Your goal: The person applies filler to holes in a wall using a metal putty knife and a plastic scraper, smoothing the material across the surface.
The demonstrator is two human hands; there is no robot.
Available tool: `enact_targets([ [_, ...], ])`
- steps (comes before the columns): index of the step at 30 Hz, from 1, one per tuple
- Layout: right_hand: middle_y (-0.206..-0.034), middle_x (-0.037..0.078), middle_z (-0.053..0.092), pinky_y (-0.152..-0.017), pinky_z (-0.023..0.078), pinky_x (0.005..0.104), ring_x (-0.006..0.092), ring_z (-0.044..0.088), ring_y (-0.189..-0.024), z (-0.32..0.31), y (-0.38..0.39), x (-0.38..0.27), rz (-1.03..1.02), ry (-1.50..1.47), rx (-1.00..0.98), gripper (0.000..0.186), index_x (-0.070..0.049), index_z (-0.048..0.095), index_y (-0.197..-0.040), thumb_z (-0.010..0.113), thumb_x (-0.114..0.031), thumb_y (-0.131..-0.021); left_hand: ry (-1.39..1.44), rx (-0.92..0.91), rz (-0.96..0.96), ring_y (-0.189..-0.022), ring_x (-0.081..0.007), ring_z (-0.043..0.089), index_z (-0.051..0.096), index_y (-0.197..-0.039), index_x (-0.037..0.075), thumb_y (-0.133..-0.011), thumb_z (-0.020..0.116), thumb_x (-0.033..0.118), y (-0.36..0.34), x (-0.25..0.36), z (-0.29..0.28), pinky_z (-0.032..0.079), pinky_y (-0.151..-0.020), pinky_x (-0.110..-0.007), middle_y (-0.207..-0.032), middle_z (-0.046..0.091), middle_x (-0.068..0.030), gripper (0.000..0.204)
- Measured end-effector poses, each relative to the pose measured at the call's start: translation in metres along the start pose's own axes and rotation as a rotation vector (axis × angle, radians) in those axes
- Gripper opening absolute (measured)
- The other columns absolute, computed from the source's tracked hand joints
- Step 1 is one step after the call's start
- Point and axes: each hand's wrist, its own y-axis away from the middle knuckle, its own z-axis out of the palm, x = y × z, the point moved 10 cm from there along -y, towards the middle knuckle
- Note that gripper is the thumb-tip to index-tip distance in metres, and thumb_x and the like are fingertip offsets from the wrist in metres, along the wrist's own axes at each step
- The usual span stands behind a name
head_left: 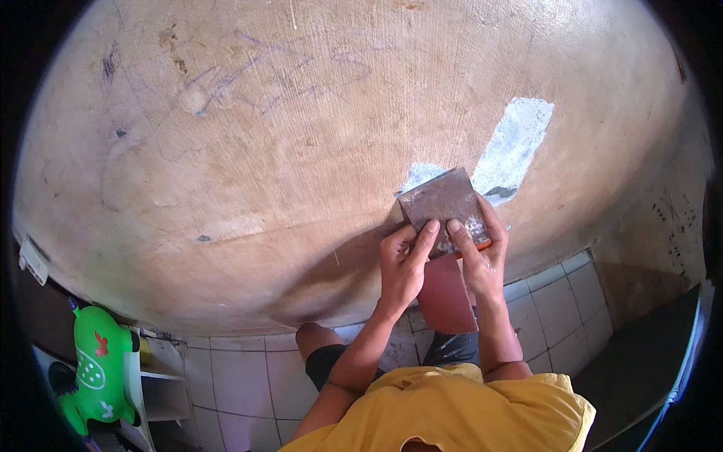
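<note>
My left hand (407,260) and my right hand (482,252) both grip a flat, rusty, square metal scraper (443,200) with an orange edge, thumbs pressed on its face. A sheet of red sandpaper (444,297) hangs down between my hands from beneath the scraper; how it is held is hidden. The scraper is in front of a worn beige wall (263,151) with two pale patches (512,147); one patch is partly behind the scraper. Whether the scraper touches the wall I cannot tell.
A green inflatable animal toy (98,377) and a white shelf unit (162,373) stand at the lower left. White floor tiles (241,384) lie below the wall. A side wall (648,248) meets it at the right, above a dark area with a blue edge.
</note>
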Motion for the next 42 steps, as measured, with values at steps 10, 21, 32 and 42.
enact_targets([
  [10,-0.101,0.011,0.062,-0.079,0.046,0.0265,0.0132,0.054,-0.094,0.007,-0.001,-0.018,-0.031,0.017,0.014,0.038,0.008,0.053,-0.116,0.066,-0.008,-0.083,0.143,0.04,0.055,-0.061,0.0002,0.037,0.065,-0.087,0.0,-0.092,0.057,0.022,-0.005,0.012,0.001,0.025,-0.052,-0.019,-0.071,0.055,0.0065,0.024],
  [21,-0.101,0.011,0.061,-0.08,0.045,0.026,0.0131,0.054,-0.093,0.013,-0.01,-0.022,-0.082,-0.004,-0.027,0.038,0.009,0.052,-0.116,0.064,-0.007,-0.084,0.174,0.074,0.125,-0.077,-0.0045,0.05,0.065,-0.093,-0.005,-0.092,0.058,0.018,-0.007,0.016,0.0,0.04,-0.069,-0.02,-0.085,0.062,0.0,0.024],
  [32,-0.102,0.01,0.06,-0.078,0.046,0.0251,0.0128,0.054,-0.093,0.012,-0.006,-0.012,-0.047,-0.065,-0.015,0.039,0.009,0.051,-0.117,0.064,-0.007,-0.084,0.142,0.129,0.093,-0.077,-0.004,0.05,0.065,-0.092,-0.005,-0.092,0.057,0.018,-0.002,0.019,-0.002,0.039,-0.069,-0.018,-0.083,0.062,-0.0001,0.025],
  [42,-0.102,0.012,0.061,-0.078,0.046,0.0262,0.0144,0.054,-0.094,0.006,-0.006,-0.02,-0.108,0.032,-0.013,0.037,0.008,0.052,-0.116,0.063,-0.007,-0.084,0.189,0.134,0.072,-0.073,-0.0034,0.047,0.065,-0.087,-0.003,-0.092,0.057,0.02,-0.003,0.011,0.002,0.037,-0.066,-0.019,-0.08,0.059,0.0017,0.024],
])
